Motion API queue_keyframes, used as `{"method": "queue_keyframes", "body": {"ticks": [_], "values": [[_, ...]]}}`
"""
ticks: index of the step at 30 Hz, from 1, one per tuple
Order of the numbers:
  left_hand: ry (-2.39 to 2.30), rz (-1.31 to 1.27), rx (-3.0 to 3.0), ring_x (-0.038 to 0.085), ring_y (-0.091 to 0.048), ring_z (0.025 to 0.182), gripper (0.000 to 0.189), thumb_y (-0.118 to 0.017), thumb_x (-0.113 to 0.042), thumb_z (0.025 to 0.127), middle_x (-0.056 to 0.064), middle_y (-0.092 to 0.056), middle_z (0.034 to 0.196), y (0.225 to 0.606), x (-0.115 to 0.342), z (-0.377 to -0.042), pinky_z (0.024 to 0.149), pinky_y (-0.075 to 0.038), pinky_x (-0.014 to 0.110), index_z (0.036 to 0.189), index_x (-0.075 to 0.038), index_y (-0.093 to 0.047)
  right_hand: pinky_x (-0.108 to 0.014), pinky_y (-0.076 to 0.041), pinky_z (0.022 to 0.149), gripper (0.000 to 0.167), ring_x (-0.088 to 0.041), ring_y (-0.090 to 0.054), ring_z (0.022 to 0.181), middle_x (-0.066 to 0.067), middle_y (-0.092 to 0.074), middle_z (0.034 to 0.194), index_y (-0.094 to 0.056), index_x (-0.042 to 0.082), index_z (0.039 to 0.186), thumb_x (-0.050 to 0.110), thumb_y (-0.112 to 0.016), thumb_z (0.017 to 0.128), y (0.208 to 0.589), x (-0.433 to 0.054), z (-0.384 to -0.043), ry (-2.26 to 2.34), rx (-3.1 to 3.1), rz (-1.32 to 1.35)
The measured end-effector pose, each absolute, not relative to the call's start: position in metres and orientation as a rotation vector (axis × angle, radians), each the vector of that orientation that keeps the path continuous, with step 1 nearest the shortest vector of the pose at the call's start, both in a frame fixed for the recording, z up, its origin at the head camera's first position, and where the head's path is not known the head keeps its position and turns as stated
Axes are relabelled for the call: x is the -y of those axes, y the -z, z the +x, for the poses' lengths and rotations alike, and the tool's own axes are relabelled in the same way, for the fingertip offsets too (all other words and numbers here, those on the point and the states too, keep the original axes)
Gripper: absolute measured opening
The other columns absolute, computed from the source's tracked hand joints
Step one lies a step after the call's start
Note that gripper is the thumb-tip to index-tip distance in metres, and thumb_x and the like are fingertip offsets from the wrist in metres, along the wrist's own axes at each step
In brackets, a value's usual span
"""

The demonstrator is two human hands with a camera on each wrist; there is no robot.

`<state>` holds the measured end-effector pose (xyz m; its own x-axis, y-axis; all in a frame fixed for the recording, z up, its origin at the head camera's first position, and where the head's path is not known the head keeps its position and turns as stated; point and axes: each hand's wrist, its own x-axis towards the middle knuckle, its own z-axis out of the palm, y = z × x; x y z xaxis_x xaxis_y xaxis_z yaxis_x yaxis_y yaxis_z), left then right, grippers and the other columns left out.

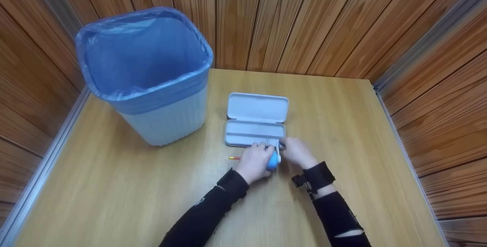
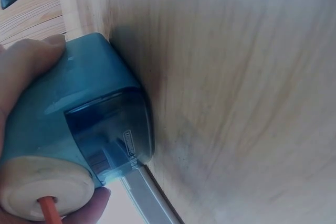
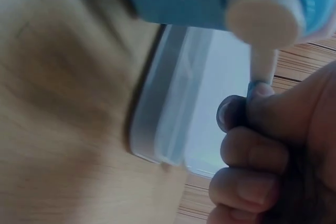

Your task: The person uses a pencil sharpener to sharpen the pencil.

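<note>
A blue crank pencil sharpener (image 1: 272, 161) stands on the table, with my left hand (image 1: 255, 162) gripping its body from the left. An orange-red pencil (image 2: 49, 209) is inserted in the round white front of the sharpener; in the head view the yellow end of the pencil (image 1: 233, 158) pokes out left of the hand. My right hand (image 1: 298, 152) pinches the handle of the white crank (image 3: 262, 64) between thumb and forefinger. Just behind both hands lies an opened pencil case (image 1: 243, 139), pale blue-white, its lid folded back. The pencil's tip is hidden inside the sharpener.
At the back left stands a large white wastebasket (image 1: 163, 125) lined with a blue bag (image 1: 144, 56). Wood-panelled walls (image 1: 243, 22) close the table in at the back and on both sides.
</note>
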<state>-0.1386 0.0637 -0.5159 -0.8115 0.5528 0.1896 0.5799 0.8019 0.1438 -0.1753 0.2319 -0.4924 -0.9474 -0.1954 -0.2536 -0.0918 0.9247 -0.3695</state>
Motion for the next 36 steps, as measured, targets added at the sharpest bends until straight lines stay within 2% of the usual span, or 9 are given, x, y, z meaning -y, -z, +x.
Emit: {"method": "queue_keyframes", "body": {"ticks": [7,11,15,20,24,31,36], "values": [[0.292,-0.9,2.839,0.022,-0.063,0.085,0.067,-0.087,-0.047,0.067,0.005,-0.067,0.103,0.517,-0.063,-0.139,0.067,-0.054,0.032,0.118,-0.013,-0.06,-0.033,-0.041,0.064,0.009,-0.02,-0.049,0.069,-0.004,-0.054,0.073,-0.061,0.007,0.079,0.004,-0.058,0.087,0.51,-0.231,-0.173,0.552,-2.764,-0.202],[0.294,-0.899,2.834,0.022,-0.063,0.084,0.064,-0.087,-0.047,0.067,0.005,-0.066,0.102,0.518,-0.064,-0.139,0.066,-0.054,0.032,0.115,-0.013,-0.06,-0.038,-0.047,0.069,0.008,-0.02,-0.053,0.072,-0.006,-0.061,0.079,-0.067,0.007,0.086,0.009,-0.06,0.089,0.518,-0.231,-0.167,0.559,-2.762,-0.218],[0.296,-0.891,2.83,0.022,-0.062,0.083,0.062,-0.087,-0.046,0.067,0.005,-0.066,0.1,0.518,-0.065,-0.139,0.065,-0.054,0.033,0.113,-0.013,-0.061,-0.04,-0.049,0.072,0.011,-0.02,-0.053,0.074,-0.006,-0.062,0.082,-0.068,0.008,0.091,0.008,-0.057,0.09,0.525,-0.231,-0.159,0.539,-2.766,-0.231],[0.295,-0.876,2.818,0.022,-0.063,0.082,0.063,-0.088,-0.045,0.065,0.005,-0.067,0.099,0.517,-0.064,-0.137,0.064,-0.053,0.033,0.111,-0.013,-0.061,-0.045,-0.051,0.071,0.01,-0.025,-0.058,0.074,-0.01,-0.067,0.083,-0.069,0.008,0.091,0.009,-0.059,0.089,0.53,-0.23,-0.148,0.456,-2.849,-0.287],[0.287,-0.869,2.8,0.022,-0.063,0.081,0.064,-0.089,-0.046,0.063,0.004,-0.067,0.098,0.518,-0.064,-0.137,0.063,-0.053,0.032,0.11,-0.013,-0.061,-0.048,-0.051,0.064,0.005,-0.03,-0.062,0.072,-0.013,-0.068,0.08,-0.066,0.006,0.084,0.009,-0.062,0.084,0.531,-0.23,-0.139,0.347,-2.919,-0.319],[0.298,-0.865,2.817,0.021,-0.062,0.081,0.065,-0.089,-0.045,0.062,0.004,-0.067,0.098,0.517,-0.064,-0.137,0.064,-0.053,0.031,0.111,-0.014,-0.061,-0.039,-0.042,0.052,0.014,-0.022,-0.048,0.058,-0.007,-0.057,0.065,-0.06,0.007,0.071,0.006,-0.063,0.085,0.531,-0.23,-0.124,0.324,-2.924,-0.332],[0.297,-0.868,2.851,0.022,-0.063,0.083,0.067,-0.089,-0.045,0.063,0.005,-0.067,0.102,0.516,-0.064,-0.137,0.065,-0.053,0.032,0.115,-0.014,-0.061,-0.036,-0.04,0.052,0.013,-0.021,-0.048,0.059,-0.005,-0.056,0.067,-0.059,0.008,0.072,0.004,-0.063,0.084,0.529,-0.23,-0.114,0.366,-2.864,-0.29]]}}
